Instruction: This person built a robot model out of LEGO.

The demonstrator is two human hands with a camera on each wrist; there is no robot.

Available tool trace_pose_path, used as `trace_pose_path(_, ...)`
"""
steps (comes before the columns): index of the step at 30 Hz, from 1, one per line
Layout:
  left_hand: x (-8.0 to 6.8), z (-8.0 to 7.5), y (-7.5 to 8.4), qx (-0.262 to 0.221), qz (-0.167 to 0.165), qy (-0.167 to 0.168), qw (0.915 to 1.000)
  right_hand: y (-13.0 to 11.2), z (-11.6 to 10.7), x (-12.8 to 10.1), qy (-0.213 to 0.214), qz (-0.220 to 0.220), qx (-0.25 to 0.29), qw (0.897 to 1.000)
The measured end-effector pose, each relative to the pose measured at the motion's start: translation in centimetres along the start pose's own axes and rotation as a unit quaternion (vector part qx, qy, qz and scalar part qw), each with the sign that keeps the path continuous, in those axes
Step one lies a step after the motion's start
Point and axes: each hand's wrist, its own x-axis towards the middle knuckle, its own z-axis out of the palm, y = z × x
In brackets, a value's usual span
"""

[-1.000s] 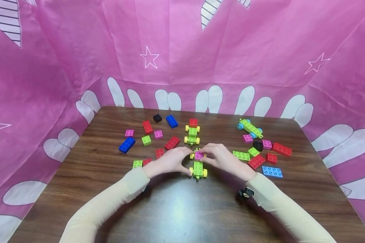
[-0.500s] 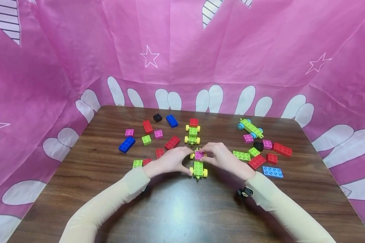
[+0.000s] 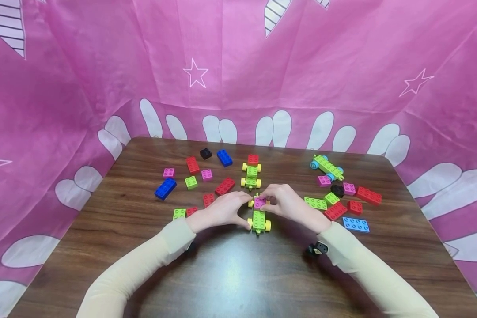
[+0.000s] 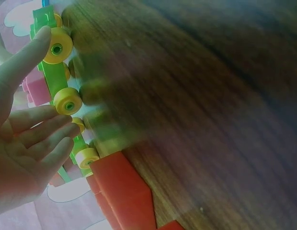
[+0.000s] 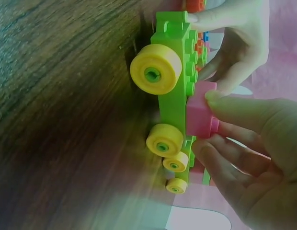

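Observation:
A green cart (image 3: pixel 259 219) with yellow wheels stands at the middle of the wooden table (image 3: pixel 238 274). My left hand (image 3: pixel 246 213) grips it from the left side, thumb at the near wheel and fingers at the far end. In the left wrist view the thumb touches a yellow wheel (image 4: pixel 57 46) of the cart (image 4: pixel 55 79). A pink brick (image 3: pixel 259 202) sits on the cart's far half, and my right hand (image 3: pixel 267 202) pinches it. The right wrist view shows the thumb and fingers around the pink brick (image 5: pixel 199 108), pressed against the green cart (image 5: pixel 173 96).
Behind stands a second green cart (image 3: pixel 251 176) with a red brick on it. A green cart with blue wheels (image 3: pixel 327 167) lies far right. Loose bricks lie left (image 3: pixel 165 189) and right (image 3: pixel 335 211), including a blue plate (image 3: pixel 355 224). Pink cloth (image 3: pixel 238 66) walls the table.

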Motion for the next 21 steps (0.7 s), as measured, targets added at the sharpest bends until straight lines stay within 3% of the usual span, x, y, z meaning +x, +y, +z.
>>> trace_pose_path(8,0.01,0.0,0.11,0.011,0.002,0.001,0.9999,-0.55,-0.06,0.12,-0.003,0.004,-0.024,1.0)
trace_pose_path(14,0.05,-0.11,0.27,0.016,-0.009,-0.003,0.9998,-0.39,-0.07,-0.1,0.008,-0.022,-0.035,0.999)
trace_pose_path(21,0.13,-0.41,0.39,0.014,-0.011,-0.009,0.9998,0.14,-0.45,-0.21,-0.019,-0.019,-0.002,1.0)
